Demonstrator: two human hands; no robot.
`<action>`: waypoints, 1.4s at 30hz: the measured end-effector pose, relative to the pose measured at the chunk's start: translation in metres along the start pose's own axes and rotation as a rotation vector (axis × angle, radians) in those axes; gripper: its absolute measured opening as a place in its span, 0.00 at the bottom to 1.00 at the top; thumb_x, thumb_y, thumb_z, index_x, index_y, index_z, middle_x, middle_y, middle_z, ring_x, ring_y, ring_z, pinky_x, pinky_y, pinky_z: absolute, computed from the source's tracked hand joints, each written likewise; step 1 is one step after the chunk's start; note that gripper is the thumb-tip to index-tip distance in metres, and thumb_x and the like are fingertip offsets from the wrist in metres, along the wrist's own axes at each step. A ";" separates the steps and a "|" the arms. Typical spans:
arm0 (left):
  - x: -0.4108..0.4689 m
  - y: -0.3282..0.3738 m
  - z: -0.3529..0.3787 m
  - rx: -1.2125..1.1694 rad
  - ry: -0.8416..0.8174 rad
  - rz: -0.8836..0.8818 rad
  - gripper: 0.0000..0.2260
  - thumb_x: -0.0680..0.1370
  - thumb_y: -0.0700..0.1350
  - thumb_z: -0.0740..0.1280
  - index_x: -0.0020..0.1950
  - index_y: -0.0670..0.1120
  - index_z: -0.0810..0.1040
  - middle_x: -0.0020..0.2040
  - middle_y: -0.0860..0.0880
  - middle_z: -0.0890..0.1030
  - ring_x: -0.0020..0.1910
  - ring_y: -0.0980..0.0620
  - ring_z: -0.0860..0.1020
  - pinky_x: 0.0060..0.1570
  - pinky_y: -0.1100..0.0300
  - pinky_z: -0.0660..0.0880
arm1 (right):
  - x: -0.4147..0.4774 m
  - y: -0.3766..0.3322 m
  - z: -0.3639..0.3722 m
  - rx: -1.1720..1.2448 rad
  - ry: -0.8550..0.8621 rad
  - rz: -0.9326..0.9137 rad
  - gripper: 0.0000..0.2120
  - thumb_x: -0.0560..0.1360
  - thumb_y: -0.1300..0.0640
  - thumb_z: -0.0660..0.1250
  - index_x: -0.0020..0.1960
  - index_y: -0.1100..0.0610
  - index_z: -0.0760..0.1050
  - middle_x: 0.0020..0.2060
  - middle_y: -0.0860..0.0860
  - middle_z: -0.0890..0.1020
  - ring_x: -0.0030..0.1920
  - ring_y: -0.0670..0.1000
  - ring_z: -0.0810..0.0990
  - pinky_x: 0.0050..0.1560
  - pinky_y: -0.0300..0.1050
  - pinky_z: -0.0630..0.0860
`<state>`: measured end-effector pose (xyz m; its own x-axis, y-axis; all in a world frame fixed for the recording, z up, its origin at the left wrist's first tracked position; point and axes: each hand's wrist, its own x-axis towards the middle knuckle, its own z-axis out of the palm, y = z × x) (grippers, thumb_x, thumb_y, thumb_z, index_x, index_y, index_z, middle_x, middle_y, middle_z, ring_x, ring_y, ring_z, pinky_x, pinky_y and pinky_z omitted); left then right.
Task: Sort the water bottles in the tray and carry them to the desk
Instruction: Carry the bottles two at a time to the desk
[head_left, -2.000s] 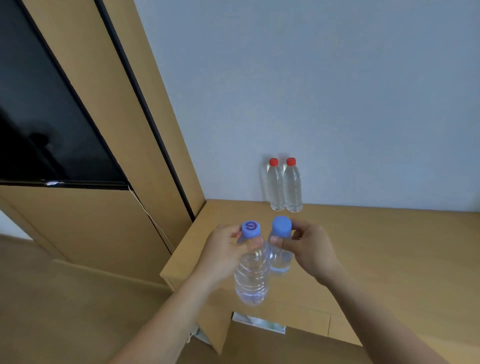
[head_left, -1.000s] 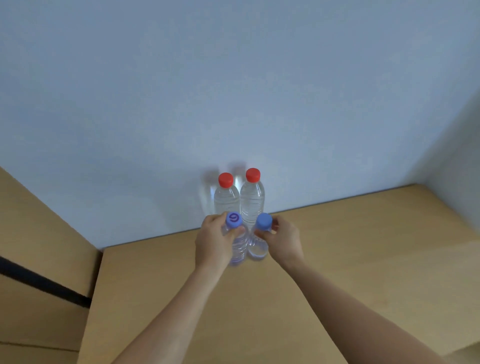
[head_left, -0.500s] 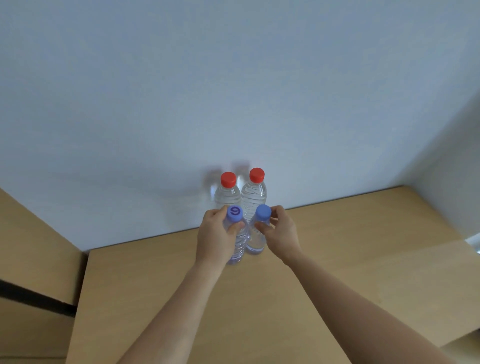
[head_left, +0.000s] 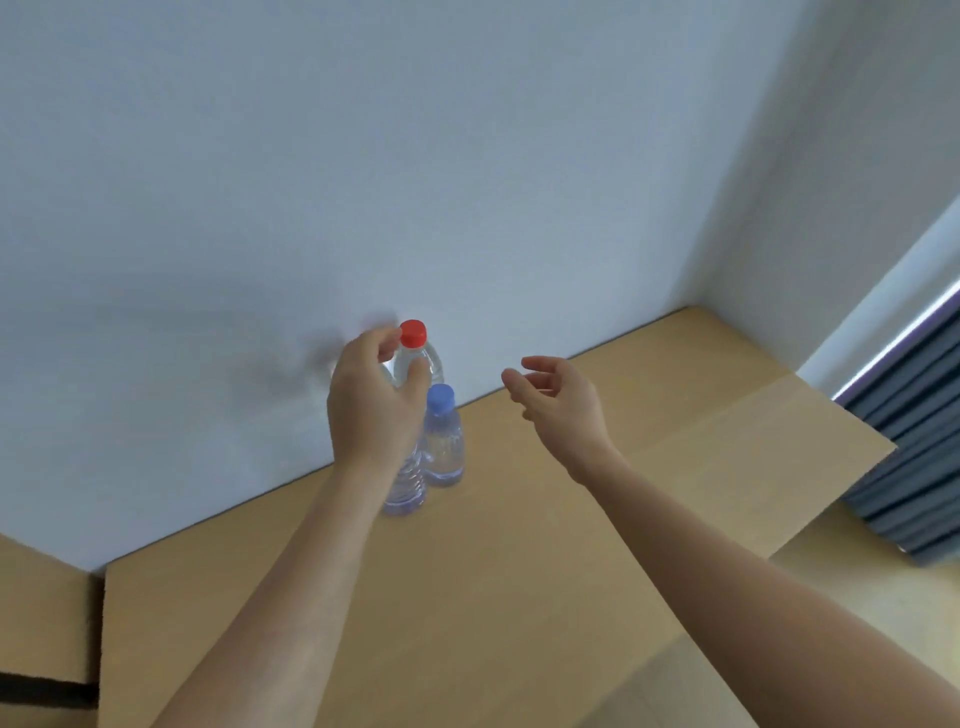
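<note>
On the wooden desk, close to the wall, stands a clear water bottle with a blue cap. Just left of it is a second clear bottle; only its lower part shows, because my left hand hangs in front of its top. That hand's thumb and fingers are curled apart, framing a red-capped bottle against the wall behind. Whether they touch it I cannot tell. My right hand hovers open to the right of the bottles, holding nothing. The other red-capped bottle is hidden.
The white wall runs behind the desk and meets a side wall at the right corner. A dark pleated curtain hangs beyond the desk's right edge. A wooden panel adjoins the desk on the left.
Both blue-capped bottles now stand on the desk in front of the red-capped ones. My right hand has let go and moved off to the right. My left hand has risen above its bottle.
</note>
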<state>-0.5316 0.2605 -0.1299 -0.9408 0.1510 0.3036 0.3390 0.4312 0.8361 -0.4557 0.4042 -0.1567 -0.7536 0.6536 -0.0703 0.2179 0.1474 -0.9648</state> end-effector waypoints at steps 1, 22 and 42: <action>-0.004 0.011 0.007 -0.048 -0.020 0.001 0.11 0.74 0.42 0.66 0.56 0.44 0.77 0.50 0.52 0.78 0.50 0.54 0.75 0.51 0.62 0.69 | -0.004 0.000 -0.014 0.033 0.021 0.003 0.15 0.72 0.48 0.69 0.56 0.52 0.73 0.45 0.48 0.81 0.48 0.49 0.81 0.52 0.48 0.79; -0.375 0.325 0.318 -0.235 -1.175 0.388 0.06 0.75 0.42 0.66 0.41 0.52 0.79 0.37 0.48 0.83 0.42 0.48 0.82 0.51 0.48 0.78 | -0.266 0.137 -0.540 0.205 0.976 0.062 0.04 0.77 0.60 0.62 0.49 0.54 0.75 0.37 0.50 0.80 0.39 0.47 0.80 0.43 0.41 0.78; -0.722 0.559 0.571 -0.454 -1.953 0.634 0.04 0.75 0.39 0.67 0.44 0.45 0.82 0.35 0.45 0.82 0.33 0.51 0.78 0.32 0.65 0.72 | -0.441 0.257 -0.854 0.239 1.731 0.383 0.05 0.75 0.59 0.63 0.43 0.50 0.74 0.40 0.52 0.83 0.38 0.48 0.80 0.44 0.46 0.78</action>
<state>0.3343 0.9008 -0.1426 0.5982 0.8012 0.0164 0.2322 -0.1929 0.9534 0.4623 0.7880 -0.1567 0.7911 0.6020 -0.1085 0.0032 -0.1813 -0.9834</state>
